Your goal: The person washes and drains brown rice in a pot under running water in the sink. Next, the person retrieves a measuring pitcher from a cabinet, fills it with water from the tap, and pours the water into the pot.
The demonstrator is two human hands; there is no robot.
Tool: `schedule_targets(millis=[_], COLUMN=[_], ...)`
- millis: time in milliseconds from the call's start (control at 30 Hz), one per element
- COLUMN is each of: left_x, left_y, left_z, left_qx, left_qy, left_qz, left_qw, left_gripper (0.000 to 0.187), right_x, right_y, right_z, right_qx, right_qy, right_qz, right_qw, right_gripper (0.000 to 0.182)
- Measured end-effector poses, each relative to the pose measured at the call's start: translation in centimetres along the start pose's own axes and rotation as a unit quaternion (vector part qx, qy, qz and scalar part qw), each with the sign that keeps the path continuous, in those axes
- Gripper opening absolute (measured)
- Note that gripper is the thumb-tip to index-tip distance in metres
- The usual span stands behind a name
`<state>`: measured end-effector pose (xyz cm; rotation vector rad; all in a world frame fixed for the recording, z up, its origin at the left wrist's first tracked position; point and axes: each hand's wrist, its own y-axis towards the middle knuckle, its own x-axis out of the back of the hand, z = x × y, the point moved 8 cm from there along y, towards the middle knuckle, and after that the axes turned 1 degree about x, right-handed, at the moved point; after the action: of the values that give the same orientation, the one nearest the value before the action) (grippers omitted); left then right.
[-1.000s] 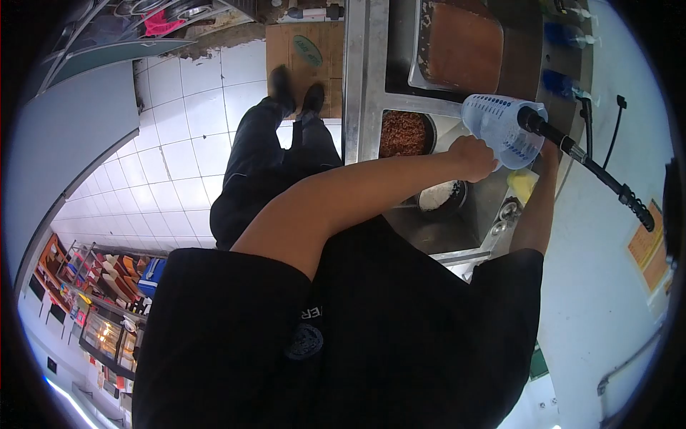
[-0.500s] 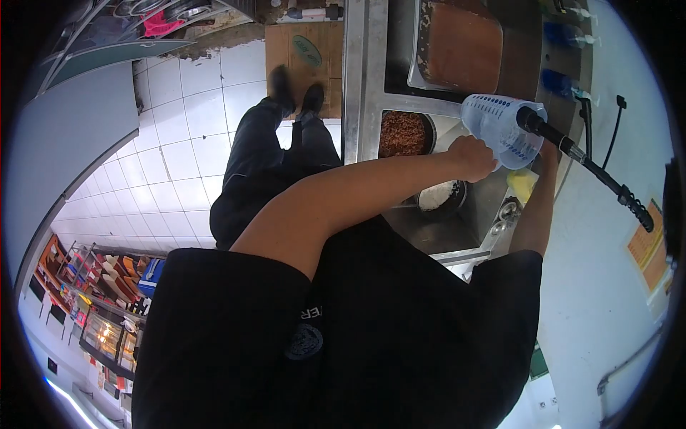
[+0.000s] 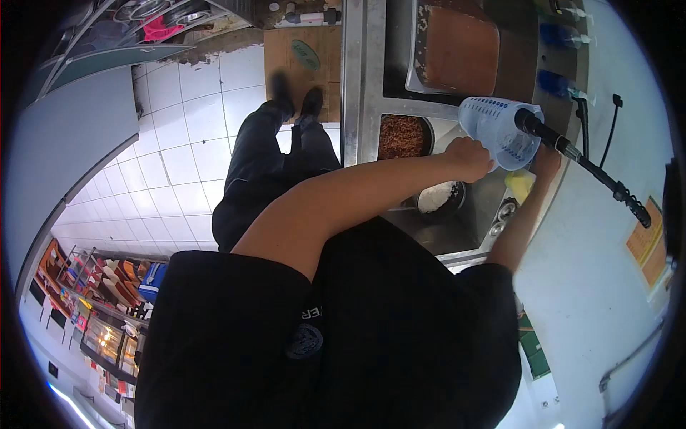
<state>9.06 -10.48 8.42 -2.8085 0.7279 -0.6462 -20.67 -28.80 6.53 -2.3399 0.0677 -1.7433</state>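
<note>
My left hand [image 3: 469, 159] is closed around the handle of a clear plastic measuring jug [image 3: 493, 129], held tilted over the sink. The black nozzle of a hose tap [image 3: 530, 121] reaches in at the jug's mouth. My right hand [image 3: 547, 163] is beside the jug, close to the wall behind the sink; its fingers are mostly hidden. Under my left forearm stand a pot of reddish-brown grains [image 3: 405, 136] and a dark pot with white contents [image 3: 436, 196]. A yellow cloth or sponge [image 3: 519, 184] lies near my right wrist.
A metal tray with a brown slab [image 3: 461, 50] sits on the steel counter [image 3: 364, 79]. Blue-filled bottles [image 3: 556, 83] line the wall side. Two round metal fittings [image 3: 503, 217] are at the sink's edge. Flattened cardboard [image 3: 304, 53] covers the floor at my feet.
My right hand and forearm have shifted slightly, and more of the hand shows beside the jug. My left hand and the jug stay almost in place under the nozzle.
</note>
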Motion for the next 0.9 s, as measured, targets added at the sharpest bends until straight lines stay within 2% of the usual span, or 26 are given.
schedule_targets(millis=[33, 67, 100, 133, 167, 200, 267, 333, 367, 467, 567, 600, 667, 700, 767, 800, 833, 867, 900], left_x=[0.1, 0.2, 0.1, 0.1, 0.1, 0.0, 0.1, -1.0, -1.1, -2.4, -2.7, -2.2, -0.9, -0.7, 1.6, 4.9, 6.9, 8.2, 10.4], left_y=[-0.1, -0.1, -0.1, -0.1, -0.1, -0.2, -0.4, -0.4, -0.2, 0.1, -3.2, -4.9, -7.9, -9.4, -12.9, -14.9, -17.1, -18.8, -21.1], left_z=[0.1, 0.2, 0.1, 0.1, 0.1, 0.2, 0.0, 0.1, 0.0, 0.5, 0.3, 0.5, 2.4, 4.5, 10.7, 11.8, 14.8, 19.3, 22.5], left_qx=[0.006, 0.012, 0.011, 0.009, 0.007, 0.003, -0.01, -0.031, -0.04, -0.062, -0.09, -0.085, -0.083, -0.087, -0.026, -0.033, 0.043, 0.09, 0.14], left_qy=[-0.006, -0.011, -0.009, -0.005, 0.001, 0.008, 0.027, 0.053, 0.075, 0.022, 0.028, 0.018, -0.02, -0.052, -0.162, -0.09, -0.088, -0.117, -0.153], left_qz=[0.007, 0.015, 0.017, 0.015, 0.014, 0.021, 0.001, 0.031, 0.037, 0.079, 0.087, 0.117, 0.151, 0.157, 0.134, 0.103, 0.094, 0.087, 0.033], left_qw=[1.0, 1.0, 1.0, 1.0, 1.0, 1.0, 1.0, 0.998, 0.996, 0.995, 0.992, 0.989, 0.985, 0.982, 0.977, 0.99, 0.991, 0.985, 0.978], left_gripper=[0.05, 0.051, 0.051, 0.05, 0.049, 0.049, 0.042, 0.039, 0.035, 0.037, 0.035, 0.039, 0.045, 0.048, 0.044, 0.039, 0.038, 0.039, 0.038], right_x=[0.7, 0.9, 0.7, 0.4, 1.4, 2.6, 1.6, -1.0, -1.8, -0.4, 2.6, 3.2, 4.7, 5.0, 5.1, 3.3, 2.9, 3.1, 3.3], right_y=[-2.0, -5.4, -9.3, -12.9, -15.1, -16.8, -17.0, -16.8, -16.9, -17.6, -18.7, -19.0, -19.9, -20.4, -21.2, -21.5, -22.1, -23.0, -23.8], right_z=[0.0, 0.3, 2.8, 6.7, 12.1, 16.7, 19.7, 19.5, 18.7, 17.1, 17.8, 17.5, 16.2, 15.8, 14.3, 12.6, 12.0, 11.8, 11.6], right_qx=[-0.06, -0.179, -0.23, -0.268, -0.313, -0.346, -0.268, -0.312, -0.317, -0.335, -0.291, -0.291, -0.322, -0.325, -0.327, -0.323, -0.328, -0.316, -0.304], right_qy=[0.094, 0.281, 0.484, 0.662, 0.777, 0.863, 0.886, 0.819, 0.819, 0.727, 0.743, 0.745, 0.638, 0.641, 0.625, 0.606, 0.606, 0.59, 0.574], right_qz=[-0.023, -0.057, -0.071, -0.083, -0.071, -0.058, -0.04, -0.064, -0.078, -0.133, -0.18, -0.188, -0.221, -0.227, -0.21, -0.211, -0.218, -0.218, -0.218], right_qw=[0.993, 0.941, 0.841, 0.695, 0.541, 0.364, 0.375, 0.477, 0.472, 0.585, 0.575, 0.569, 0.664, 0.657, 0.677, 0.696, 0.691, 0.71, 0.729], right_gripper=[0.047, 0.051, 0.052, 0.054, 0.051, 0.049, 0.041, 0.038, 0.038, 0.034, 0.034, 0.034, 0.032, 0.032, 0.031, 0.031, 0.031, 0.032, 0.032])
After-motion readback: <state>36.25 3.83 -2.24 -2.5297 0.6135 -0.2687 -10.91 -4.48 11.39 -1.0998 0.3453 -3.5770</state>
